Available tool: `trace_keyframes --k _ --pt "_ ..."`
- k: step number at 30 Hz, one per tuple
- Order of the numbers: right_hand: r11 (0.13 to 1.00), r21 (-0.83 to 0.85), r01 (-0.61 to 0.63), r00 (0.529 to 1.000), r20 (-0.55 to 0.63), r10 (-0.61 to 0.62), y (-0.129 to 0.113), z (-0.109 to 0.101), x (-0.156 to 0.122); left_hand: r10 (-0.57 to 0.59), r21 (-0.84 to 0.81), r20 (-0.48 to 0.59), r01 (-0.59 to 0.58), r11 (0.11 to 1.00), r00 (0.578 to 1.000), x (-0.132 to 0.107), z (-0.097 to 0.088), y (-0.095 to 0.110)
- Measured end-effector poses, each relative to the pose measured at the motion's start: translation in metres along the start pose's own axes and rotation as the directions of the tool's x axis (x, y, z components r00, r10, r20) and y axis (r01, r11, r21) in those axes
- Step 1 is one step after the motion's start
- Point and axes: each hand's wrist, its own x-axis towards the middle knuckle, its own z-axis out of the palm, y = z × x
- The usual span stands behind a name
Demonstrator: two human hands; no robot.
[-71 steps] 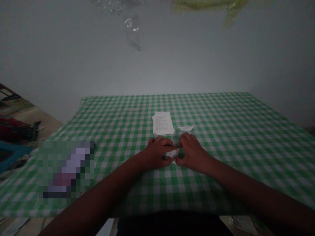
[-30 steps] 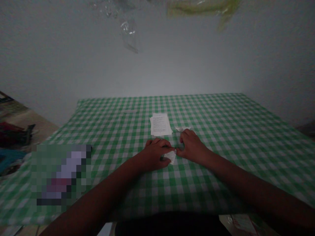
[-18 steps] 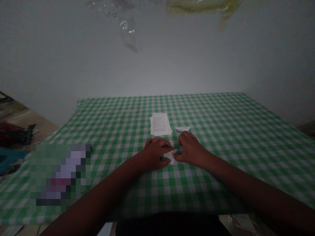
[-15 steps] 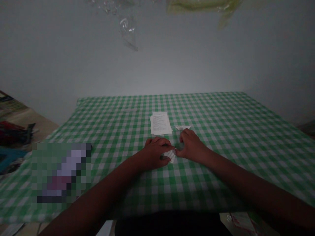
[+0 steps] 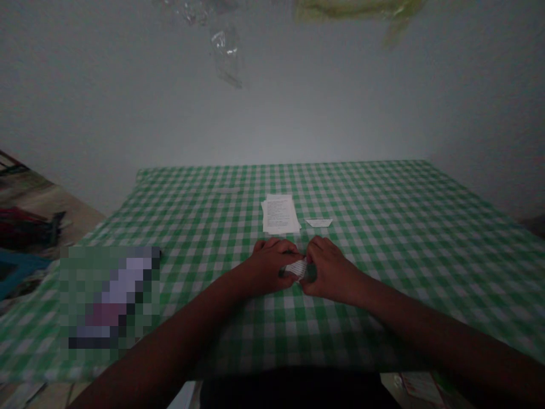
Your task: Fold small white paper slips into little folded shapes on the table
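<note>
A small piece of printed paper (image 5: 295,269), folded, lies low over the tablecloth between my two hands. My left hand (image 5: 275,267) grips its left side, with the thumb below and the fingers along the top. On its right edge, the fingers and thumb of my right hand (image 5: 326,267) are closed. Beyond my hands sits a stack of printed sheets (image 5: 281,215). To the right of that stack lies a folded paper strip (image 5: 319,222) with slanted ends.
A green and white checked tablecloth (image 5: 383,210) covers the table. At the left is a blurred-out, pixelated object (image 5: 119,295). A pale, flat strip (image 5: 229,190) lies toward the back left. Behind the table rises a wall (image 5: 298,108) with clear plastic hung on it.
My right hand has come down and closed on the paper's right edge, its thumb now lower. My left hand keeps its grip. The view has shifted slightly.
</note>
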Motion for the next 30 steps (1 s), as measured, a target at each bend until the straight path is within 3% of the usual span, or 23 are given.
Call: trace_keyframes --k 11,22,27,30 --pt "1.0 -0.008 -0.006 1.0 -0.03 0.005 0.003 0.003 -0.001 -0.017 -0.01 0.026 0.017 1.0 1.0 0.001 -0.003 0.003" --pt "0.988 -0.088 -0.126 0.983 -0.147 0.112 0.041 0.007 0.022 -0.007 -0.005 0.008 0.007 1.0 1.0 0.001 -0.001 0.001" --pt "0.992 -0.031 -0.124 0.983 -0.138 0.119 0.035 0.006 0.018 0.004 -0.022 -0.023 -0.005 1.0 1.0 0.002 0.001 -0.004" --pt "0.996 0.07 -0.049 0.988 -0.142 0.059 0.031 0.001 0.014 0.006 -0.084 -0.073 -0.013 0.996 0.997 0.0 0.001 -0.012"
